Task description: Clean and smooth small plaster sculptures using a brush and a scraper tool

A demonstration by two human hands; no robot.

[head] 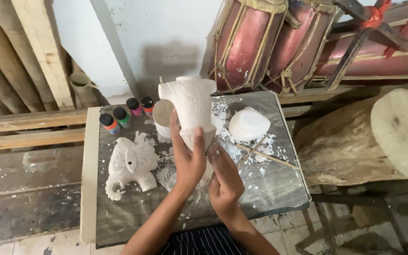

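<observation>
**Plaster cast held upright over board**

Grey wooden board [270, 189], dusted with white chips, against a white wall; red drums [256, 42] behind. Left hand [187, 158] clasps a white cast [192, 106] by its narrow lower end: thumb up the front, fingers wrapped behind. Long axis near vertical, wide flared end up and away. Right hand [223, 182] sits just below, fingertips at the cast's base; whether it grips anything, cannot tell. White elephant [131, 165] lies left, dome [248, 124] right, paint bottles [123, 115] behind.
</observation>
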